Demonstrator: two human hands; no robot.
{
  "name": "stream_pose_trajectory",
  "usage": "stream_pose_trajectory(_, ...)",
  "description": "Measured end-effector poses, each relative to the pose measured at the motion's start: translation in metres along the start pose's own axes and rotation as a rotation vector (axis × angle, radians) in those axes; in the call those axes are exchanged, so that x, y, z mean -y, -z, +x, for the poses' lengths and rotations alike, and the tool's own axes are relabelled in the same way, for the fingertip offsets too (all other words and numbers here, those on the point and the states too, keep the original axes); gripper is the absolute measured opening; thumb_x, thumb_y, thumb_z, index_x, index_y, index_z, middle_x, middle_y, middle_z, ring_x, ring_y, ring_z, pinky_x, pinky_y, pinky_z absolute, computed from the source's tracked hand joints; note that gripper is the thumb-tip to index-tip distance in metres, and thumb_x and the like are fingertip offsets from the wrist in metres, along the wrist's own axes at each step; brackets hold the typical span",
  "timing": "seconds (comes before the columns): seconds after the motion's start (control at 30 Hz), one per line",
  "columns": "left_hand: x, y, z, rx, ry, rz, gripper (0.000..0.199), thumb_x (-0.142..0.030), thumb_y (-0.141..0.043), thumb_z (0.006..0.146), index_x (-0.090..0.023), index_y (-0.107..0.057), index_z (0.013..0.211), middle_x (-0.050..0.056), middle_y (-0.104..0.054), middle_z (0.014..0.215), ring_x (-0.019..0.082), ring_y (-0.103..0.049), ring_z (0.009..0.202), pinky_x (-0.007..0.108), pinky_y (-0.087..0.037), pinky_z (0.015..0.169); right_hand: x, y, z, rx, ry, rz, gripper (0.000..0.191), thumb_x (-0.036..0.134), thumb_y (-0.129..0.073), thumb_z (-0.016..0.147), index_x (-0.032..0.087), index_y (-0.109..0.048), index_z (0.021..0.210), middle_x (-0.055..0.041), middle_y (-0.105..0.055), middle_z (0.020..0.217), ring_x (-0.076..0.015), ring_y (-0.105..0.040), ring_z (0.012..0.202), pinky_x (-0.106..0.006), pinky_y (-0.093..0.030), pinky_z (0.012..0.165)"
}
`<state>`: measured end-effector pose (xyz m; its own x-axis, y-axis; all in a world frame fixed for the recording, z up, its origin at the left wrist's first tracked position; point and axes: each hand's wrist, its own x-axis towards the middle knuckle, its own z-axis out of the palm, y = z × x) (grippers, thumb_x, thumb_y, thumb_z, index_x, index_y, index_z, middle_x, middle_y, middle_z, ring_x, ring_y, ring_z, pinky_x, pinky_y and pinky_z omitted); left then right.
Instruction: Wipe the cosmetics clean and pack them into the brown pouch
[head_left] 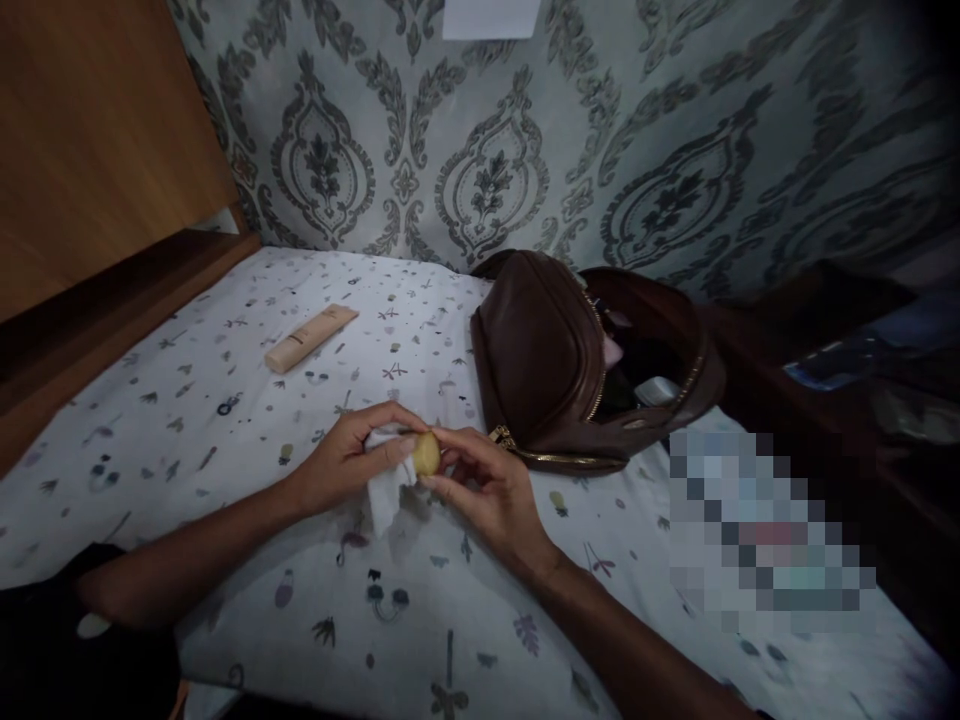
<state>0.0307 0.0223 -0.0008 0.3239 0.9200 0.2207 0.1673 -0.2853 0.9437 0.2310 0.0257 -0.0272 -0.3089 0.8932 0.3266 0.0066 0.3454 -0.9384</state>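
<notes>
Between my two hands is a small, rounded yellow object (pixel 427 454), whose exact kind I cannot make out. My left hand (pixel 360 452) is closed around a crumpled white tissue (pixel 387 500) and presses it against the yellow object's left side. From the right, the fingertips of my right hand (pixel 491 487) grip the same object. The tissue's lower end hangs loose over the patterned sheet. Just beyond my right hand, an unzipped brown leather bag (pixel 536 340) lies on its side with items visible inside.
A beige squeeze tube (pixel 311 340) lies on the printed white sheet (pixel 420 640) at the left. Wooden furniture (pixel 112 150) borders the left side, and a patterned wall (pixel 405 130) stands behind. A blurred-out item (pixel 765 530) is at the right edge.
</notes>
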Motion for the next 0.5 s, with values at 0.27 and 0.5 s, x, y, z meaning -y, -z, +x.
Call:
stream_pose_trajectory(0.27, -0.001, -0.004, 0.001, -0.131, 0.09, 0.04, 0.02, -0.038, -0.056, 0.094, -0.019, -0.063, 0.095, 0.0, -0.063, 0.085, 0.015, -0.058, 0.076, 0.026, -0.048, 0.071, -0.001, -0.007, -0.004, 0.001, -0.199, 0.207, 0.059, 0.028, -0.09, 0.064, 0.027, -0.067, 0.119, -0.0027, -0.074, 0.096, -0.0165, -0.067, 0.081, -0.026, -0.054, 0.067)
stream_pose_trajectory(0.5, 0.002, -0.008, -0.002, -0.229, 0.069, 0.132, 0.018, -0.037, -0.058, 0.093, -0.021, -0.06, 0.101, 0.001, -0.064, 0.092, 0.018, -0.062, 0.083, 0.029, -0.051, 0.076, -0.003, -0.013, -0.002, 0.035, -0.47, 0.456, 0.045, 0.041, -0.09, 0.062, 0.02, -0.072, 0.098, -0.0043, -0.075, 0.095, -0.0185, -0.069, 0.088, -0.034, -0.055, 0.085)
